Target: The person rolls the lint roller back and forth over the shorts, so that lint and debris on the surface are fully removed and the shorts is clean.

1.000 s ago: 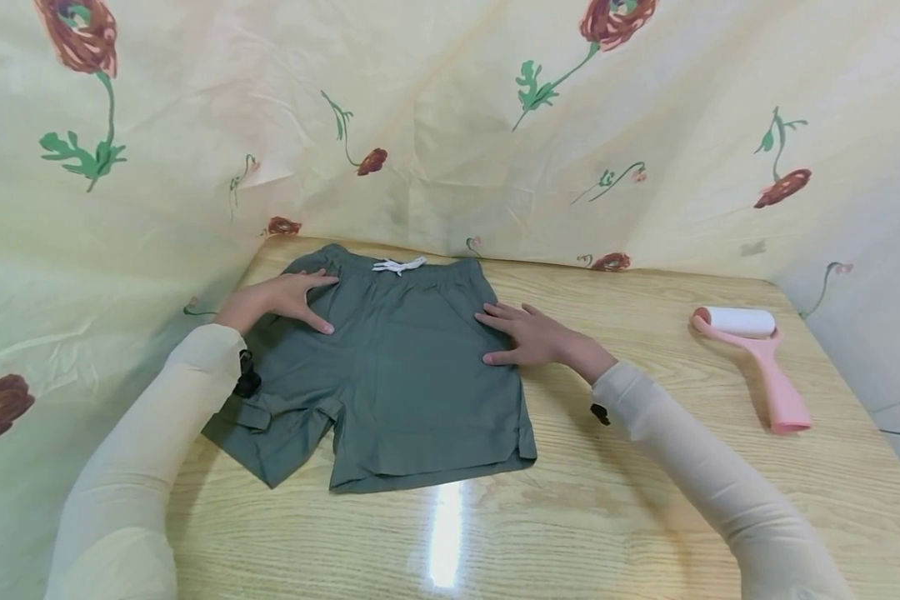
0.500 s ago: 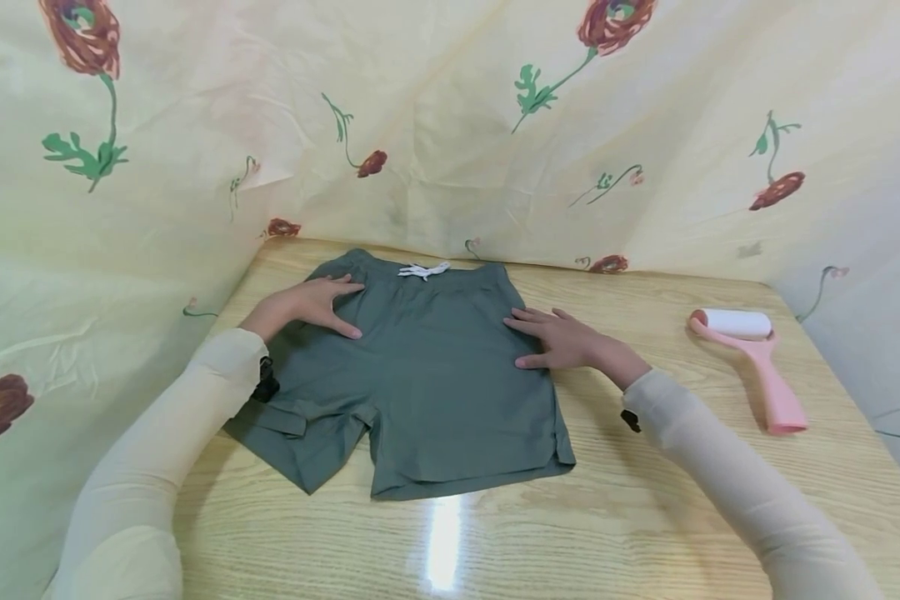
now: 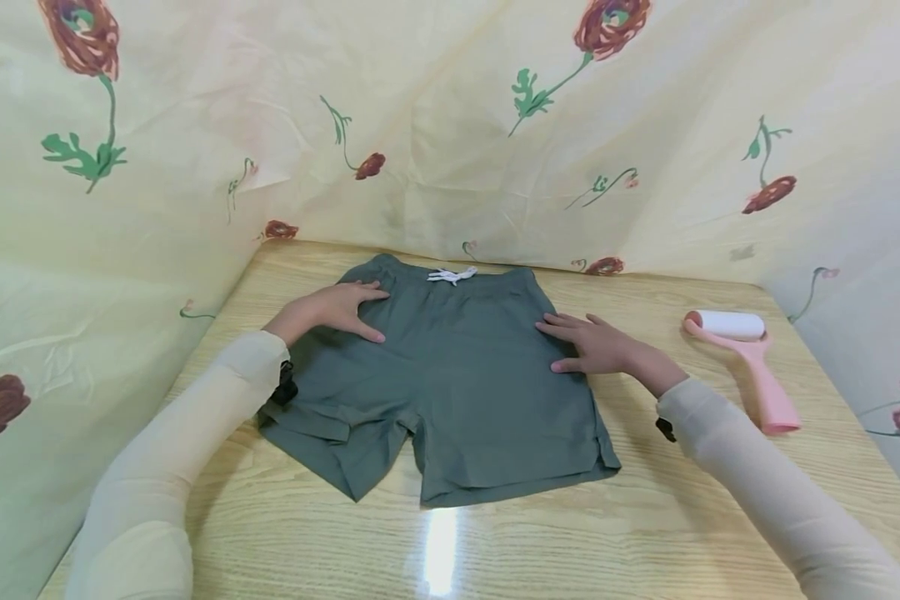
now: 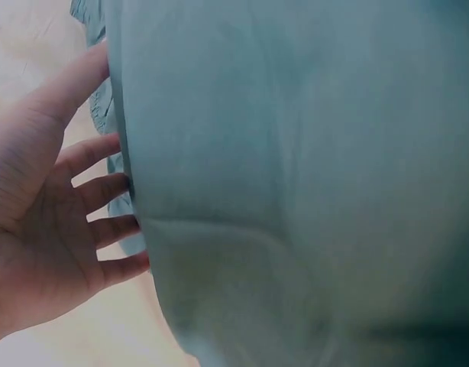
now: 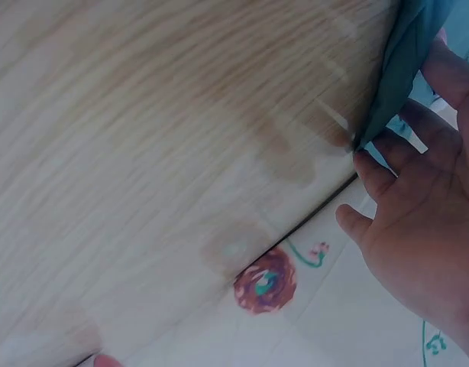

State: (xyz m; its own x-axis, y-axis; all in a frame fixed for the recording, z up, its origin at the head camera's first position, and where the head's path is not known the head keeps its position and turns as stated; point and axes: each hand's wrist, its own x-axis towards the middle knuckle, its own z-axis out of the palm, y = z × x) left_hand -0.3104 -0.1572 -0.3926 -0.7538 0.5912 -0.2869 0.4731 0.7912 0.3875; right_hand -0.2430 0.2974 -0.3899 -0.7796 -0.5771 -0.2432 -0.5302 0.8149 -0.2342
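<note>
Dark green shorts lie on the wooden table with the waistband toward the back and a white drawstring at its middle. The left hand rests on the upper left side of the shorts, fingers spread and thumb apart. On the opposite side edge, the right hand touches the fabric with extended fingers. The left wrist view shows the left fingertips along an edge of the cloth. In the right wrist view, the right fingers meet the side of the shorts. The left leg's hem is rumpled.
A pink-handled lint roller with a white roll lies at the right of the wooden table. A cream curtain printed with red flowers hangs along the back and sides.
The shorts have slid to the right across the table, with both hands moving along on them. The lint roller stays at the right side.
</note>
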